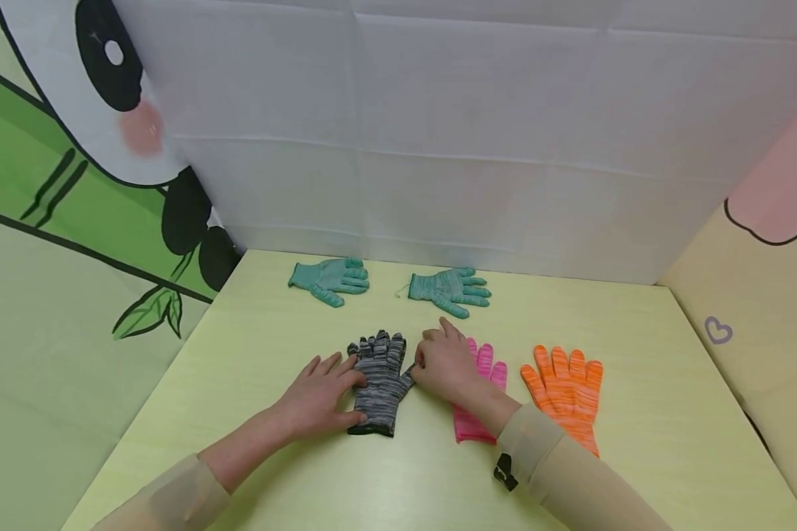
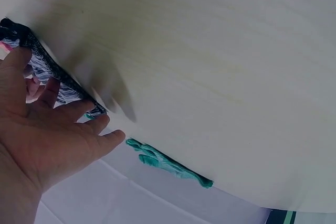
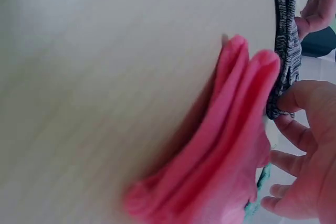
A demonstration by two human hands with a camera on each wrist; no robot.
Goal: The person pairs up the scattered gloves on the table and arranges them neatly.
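Note:
A black-and-grey knitted glove (image 1: 380, 387) lies flat on the table, its fingers toward the back wall. My left hand (image 1: 319, 398) rests along its left side, thumb at the cuff and the other fingers spread, as the left wrist view also shows. On the other side, my right hand (image 1: 446, 363) pinches the tip of the glove's thumb between finger and thumb. Beneath the right wrist lies a pink glove (image 1: 473, 426), partly covered by that hand and forearm. In the right wrist view the pink glove (image 3: 215, 156) fills the near part.
An orange glove (image 1: 569, 383) lies to the right, its cuff partly behind the right sleeve. Two green gloves, a left one (image 1: 332, 279) and a right one (image 1: 449, 290), lie near the back edge of the table (image 1: 292, 479). A white cloth wall (image 1: 438, 147) stands behind.

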